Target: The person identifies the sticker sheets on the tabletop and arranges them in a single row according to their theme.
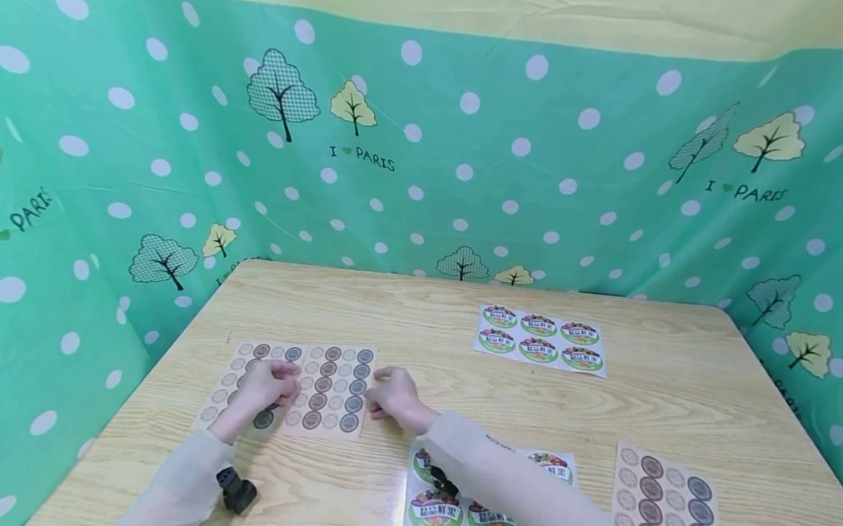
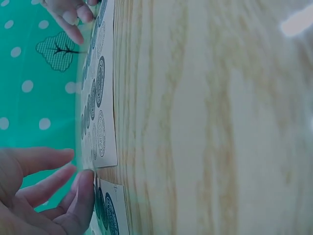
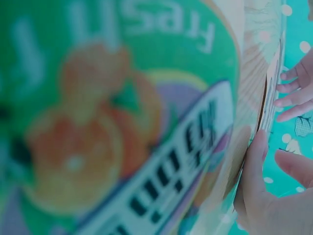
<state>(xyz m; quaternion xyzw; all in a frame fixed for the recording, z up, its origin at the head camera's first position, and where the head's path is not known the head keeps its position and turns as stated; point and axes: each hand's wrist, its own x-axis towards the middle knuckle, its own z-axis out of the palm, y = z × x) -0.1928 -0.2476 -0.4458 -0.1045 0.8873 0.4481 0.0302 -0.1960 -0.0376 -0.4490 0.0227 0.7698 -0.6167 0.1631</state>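
On the worktop (image 1: pixel 417 313), the left sticker sheet (image 1: pixel 228 380) lay partly beneath the left hand (image 1: pixel 262 389); the adjoining right sticker sheet (image 1: pixel 323 388) lay between it and the right hand (image 1: pixel 396 396). Both hands were unclenched, the right beside that sheet's outer edge.

The surface (image 1: pixel 485 394) is pale, wood-grained and glossy, with a bright glare at six o'clock. Near nine o'clock, the left seal sheet (image 1: pixel 229 380) lies flat just beside the right seal sheet (image 1: pixel 332 391), both printed with columns of pale and dark round seals. At one o'clock sits the far fruit-label sheet (image 1: pixel 539 338), six ovals in two rows. The near fruit-label sheet (image 1: pixel 485 523), partly hidden, rests around five o'clock; the separate seal sheet (image 1: pixel 670 514) lies at four.
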